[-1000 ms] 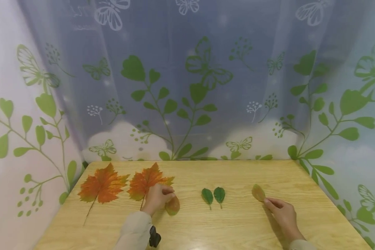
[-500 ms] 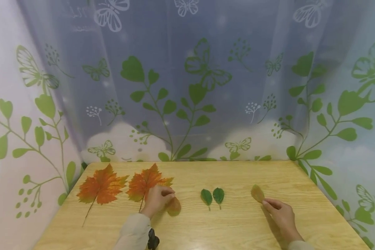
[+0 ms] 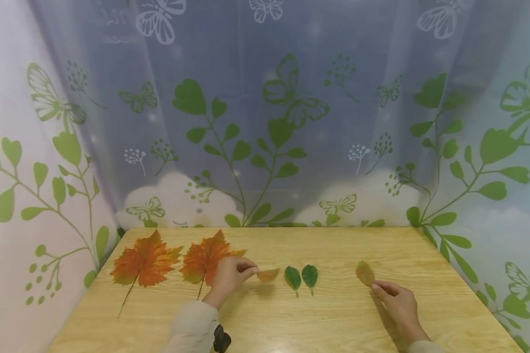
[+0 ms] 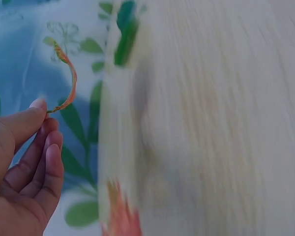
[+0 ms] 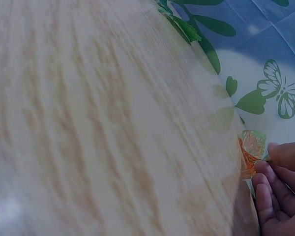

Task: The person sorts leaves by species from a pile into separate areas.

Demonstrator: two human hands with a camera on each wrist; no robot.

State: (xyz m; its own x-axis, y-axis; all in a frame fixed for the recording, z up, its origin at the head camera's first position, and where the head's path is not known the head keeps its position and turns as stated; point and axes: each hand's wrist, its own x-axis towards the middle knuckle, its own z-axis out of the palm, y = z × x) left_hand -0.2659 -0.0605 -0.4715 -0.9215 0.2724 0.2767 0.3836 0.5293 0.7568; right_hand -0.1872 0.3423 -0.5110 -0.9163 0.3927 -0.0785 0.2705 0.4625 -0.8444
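My left hand [image 3: 230,278] pinches an orange-brown oval leaf [image 3: 268,275] by its stem between thumb and forefinger. In the left wrist view that leaf [image 4: 71,81] appears edge-on and curved, raised over the table. My right hand [image 3: 398,303] pinches the stem of a second oval leaf [image 3: 364,272], yellowish green with reddish tints, its tip pointing away. Between the hands lie two small dark green leaves [image 3: 293,278] side by side, stems toward me. Behind my left hand, an orange maple leaf [image 3: 205,256] is partly covered; another maple leaf [image 3: 146,258] lies farther left.
A light wood-grain table [image 3: 327,318] carries the leaves. Around its back and sides hangs a curtain [image 3: 247,98] printed with green plants and butterflies. A black device [image 3: 221,338] is strapped at the left sleeve [image 3: 190,326].
My left hand has moved right and slightly up, bringing its oval leaf closer to the green pair and turning it edge-on. My right hand keeps its place with its leaf.
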